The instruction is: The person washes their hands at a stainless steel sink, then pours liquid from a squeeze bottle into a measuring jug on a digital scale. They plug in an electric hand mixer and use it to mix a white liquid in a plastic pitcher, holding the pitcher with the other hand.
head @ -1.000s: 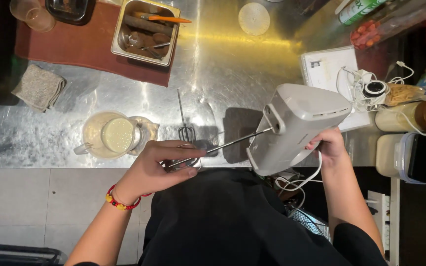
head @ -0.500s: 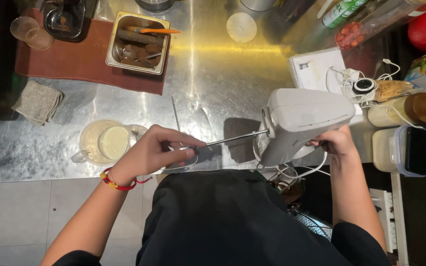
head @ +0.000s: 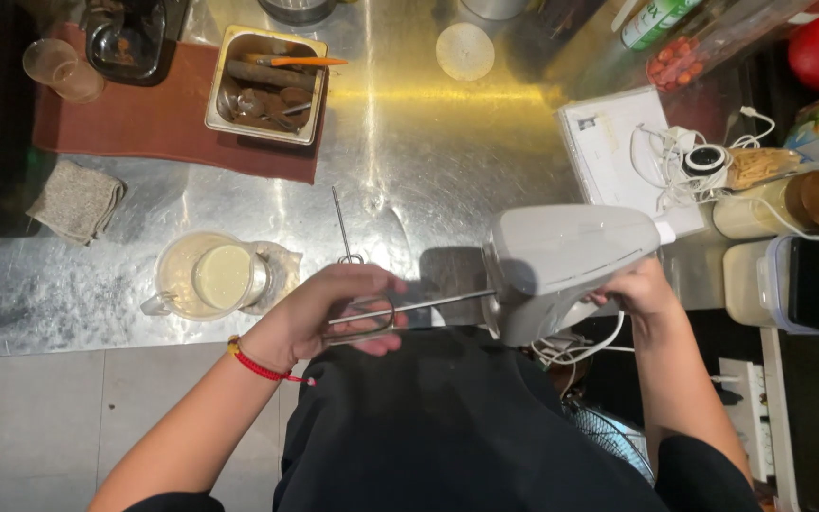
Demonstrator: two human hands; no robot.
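Note:
My right hand (head: 639,289) grips a white electric hand mixer (head: 566,265) held sideways over the front edge of the steel counter (head: 428,161). One metal beater (head: 400,311) sticks out of the mixer toward the left, and my left hand (head: 329,313) is closed around its wire head. A second beater (head: 343,232) lies loose on the counter just beyond my left hand. A red string bracelet sits on my left wrist. The mixer's white cord hangs below it by my right wrist.
A clear measuring jug of pale batter (head: 209,277) stands left of my left hand. Farther back are a steel pan of utensils (head: 267,85) on a red mat, a folded grey cloth (head: 78,201), white papers with cables (head: 623,147), and jars (head: 779,204) at right.
The mixer has swung level and shifted slightly right with my right hand. My left hand stays closed on the beater's head. The view has tilted a little.

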